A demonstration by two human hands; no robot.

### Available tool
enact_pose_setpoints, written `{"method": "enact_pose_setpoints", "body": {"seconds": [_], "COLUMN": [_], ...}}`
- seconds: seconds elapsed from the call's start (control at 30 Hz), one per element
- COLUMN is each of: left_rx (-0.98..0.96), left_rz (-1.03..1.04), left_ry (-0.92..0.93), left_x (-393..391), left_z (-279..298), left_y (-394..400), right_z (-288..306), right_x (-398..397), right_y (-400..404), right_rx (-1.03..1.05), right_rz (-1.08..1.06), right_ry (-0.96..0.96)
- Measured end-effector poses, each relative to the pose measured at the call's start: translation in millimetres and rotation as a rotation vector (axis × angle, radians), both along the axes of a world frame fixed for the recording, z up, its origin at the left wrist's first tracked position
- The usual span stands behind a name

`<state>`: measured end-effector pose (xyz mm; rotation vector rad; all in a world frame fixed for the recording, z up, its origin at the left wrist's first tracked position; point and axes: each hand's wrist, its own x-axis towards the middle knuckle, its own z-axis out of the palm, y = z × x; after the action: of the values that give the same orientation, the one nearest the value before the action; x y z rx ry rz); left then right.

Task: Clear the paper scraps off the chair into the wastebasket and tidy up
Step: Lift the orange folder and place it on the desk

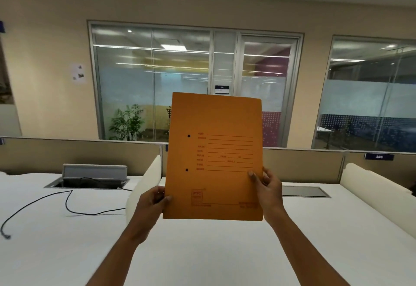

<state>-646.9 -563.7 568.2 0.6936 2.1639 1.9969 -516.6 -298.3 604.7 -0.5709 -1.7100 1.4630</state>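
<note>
Both hands are holding an orange folder [215,157] upright in front of the camera, above the white table [202,252]. The left hand [153,202] is pinching the folder's lower left edge, thumb on the front face and fingers hidden behind; its grip is narrow and closed on the card. The right hand [266,186] is holding the lower right edge the same way, thumb lying over the front near the printed lines, grip closed on the folder. The folder's front is facing the camera, showing two punched holes on its left side, red printed form lines and a small red logo near the bottom.

A black cable [67,204] is trailing across the table on the left, running out of an open cable hatch [87,180] with its lid standing up. A closed hatch [305,191] is lying flat in the table on the right. A low partition [78,153] is running along the table's far edge, and glass office walls with a potted plant [127,122] behind them are standing beyond. No chair, paper scraps or wastebasket are showing in this view.
</note>
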Motion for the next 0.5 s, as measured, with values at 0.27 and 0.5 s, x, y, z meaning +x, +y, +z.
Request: {"method": "enact_pose_setpoints", "body": {"seconds": [0.27, 0.5], "left_rx": [-0.011, -0.045], "left_rz": [-0.021, 0.017], "left_ry": [-0.012, -0.011], "left_x": [-44.9, -80.9], "left_z": [-4.6, -27.0], "left_y": [-22.2, -8.1], "right_z": [-16.0, -36.5], "right_x": [-41.1, -83.2], "right_y": [-23.1, -11.7], "right_rx": [-0.003, -0.012], "right_rz": [-0.048, -0.054], "right_ry": [-0.045, -0.128]}}
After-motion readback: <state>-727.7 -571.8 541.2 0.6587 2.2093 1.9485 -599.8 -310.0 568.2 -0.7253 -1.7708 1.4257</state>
